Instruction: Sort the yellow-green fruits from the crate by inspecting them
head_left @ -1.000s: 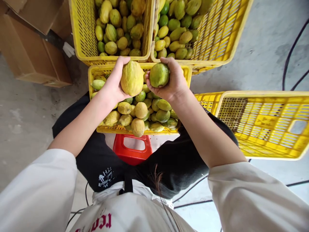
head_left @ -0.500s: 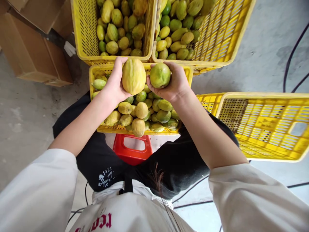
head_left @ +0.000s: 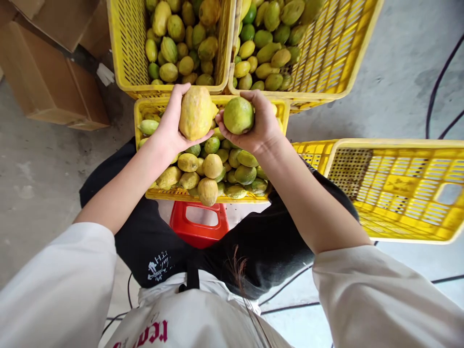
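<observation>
My left hand (head_left: 174, 123) is closed around a large, ridged, yellow lemon-like citrus fruit (head_left: 195, 113), its pointed tip turned right. Beside it, my right hand (head_left: 266, 123) grips a rounder green citrus fruit (head_left: 238, 116) with a yellowish patch. The two fruits are held a short gap apart. Both hands are above a yellow plastic crate (head_left: 159, 194) between my knees. Yellow and green fruits (head_left: 212, 166) are heaped in that crate, partly hidden by my hands and forearms.
Two yellow crates holding similar fruit, one at far left (head_left: 126, 48) and one at far right (head_left: 331, 53), stand beyond. Another yellow crate (head_left: 398, 186) lies at my right. A red plastic stool (head_left: 199, 237) is between my legs. Cardboard boxes (head_left: 47, 77) are at left; black cables (head_left: 435, 92) cross the floor.
The yellow fruit has turned in my left hand, bringing its pointed tip into view on the right. The green fruit has also turned and shifted slightly left.
</observation>
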Motion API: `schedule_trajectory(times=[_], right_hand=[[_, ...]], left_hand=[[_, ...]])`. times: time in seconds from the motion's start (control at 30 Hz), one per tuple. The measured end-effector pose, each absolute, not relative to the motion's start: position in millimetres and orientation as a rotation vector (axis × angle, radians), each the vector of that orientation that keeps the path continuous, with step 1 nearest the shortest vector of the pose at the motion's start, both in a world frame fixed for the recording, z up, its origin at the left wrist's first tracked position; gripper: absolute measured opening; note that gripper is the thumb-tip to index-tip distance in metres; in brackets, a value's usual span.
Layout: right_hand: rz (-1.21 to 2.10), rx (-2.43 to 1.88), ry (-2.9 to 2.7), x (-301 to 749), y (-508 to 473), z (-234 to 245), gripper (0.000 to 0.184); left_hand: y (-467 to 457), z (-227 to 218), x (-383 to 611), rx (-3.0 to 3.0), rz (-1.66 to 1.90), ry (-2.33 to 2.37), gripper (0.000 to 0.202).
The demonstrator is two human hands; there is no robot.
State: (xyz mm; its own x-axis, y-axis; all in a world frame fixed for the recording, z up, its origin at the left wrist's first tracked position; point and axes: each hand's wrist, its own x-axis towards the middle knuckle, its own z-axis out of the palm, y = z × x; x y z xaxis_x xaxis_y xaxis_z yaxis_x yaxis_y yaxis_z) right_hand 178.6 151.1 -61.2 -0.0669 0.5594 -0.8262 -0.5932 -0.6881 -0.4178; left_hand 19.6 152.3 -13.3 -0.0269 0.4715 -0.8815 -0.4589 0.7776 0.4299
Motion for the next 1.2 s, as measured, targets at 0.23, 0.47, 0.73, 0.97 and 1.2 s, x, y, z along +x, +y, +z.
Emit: schedule_trajectory(times=[0.23,0.47,0.73,0.97,1.2], right_hand=[[1.849,-1.469,0.054,180.7,153.1,-56.5,0.022],[1.832,-1.51,-0.193,184.2,155.5,-58.3,0.042],[1.868,-1.373,-0.09,179.2,152.8,-56.5,0.035],[1.864,-1.358,0.02,182.0,154.4,-63.7,0.021],[1.851,-1.322,0.157,177.6,154.1,-51.7,0.013]], left_hand=[[153.3,-10.3,21.0,0.003,0.699,1.468,0.02],[149.3,-0.5,30.4,0.063,0.66,1.36,0.033],[146.9,-7.3,25.8,0.208,0.632,1.313,0.046],[155.4,-13.0,19.2,0.046,0.706,1.309,0.049],[156.2,-11.5,18.9,-0.068,0.652,1.329,0.057]])
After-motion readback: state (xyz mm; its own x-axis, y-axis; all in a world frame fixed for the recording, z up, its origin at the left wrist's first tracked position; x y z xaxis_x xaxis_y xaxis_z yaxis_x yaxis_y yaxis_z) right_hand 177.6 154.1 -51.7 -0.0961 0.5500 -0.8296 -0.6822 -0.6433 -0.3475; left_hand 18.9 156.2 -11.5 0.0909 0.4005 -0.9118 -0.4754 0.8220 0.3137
